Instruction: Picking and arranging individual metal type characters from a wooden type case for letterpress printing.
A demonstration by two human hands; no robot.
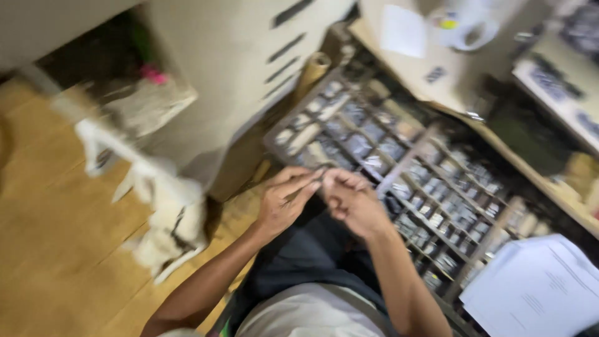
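The picture is blurred by motion, so fine detail is lost. Both hands meet in front of the person's body, above the dark lap. The left hand [284,203] has its fingers stretched toward the right hand [349,200], and a small thin piece [318,178] sits between the fingertips of the two, pinched where thumb and forefinger come together. Its kind is too small and smeared to tell. The left grip is closed on the near end of that piece; the right grip curls inward with its fingertips touching the same piece, so both hands are grasping it together.

Just beyond the hands lies a long compartment tray [399,168], dark-framed and divided into many small cells, running diagonally from upper left to lower right. The cells hold small pale packets with greyish contents. Above the tray leans a brown cardboard sheet [405,68] bearing a white rectangular label [402,31]. At lower right rests a stack of white paper sheets [540,287] with faint print. A pale drawer cabinet [249,56] with dark slot handles stands at upper centre, and the wooden floor [50,249] spreads at left.
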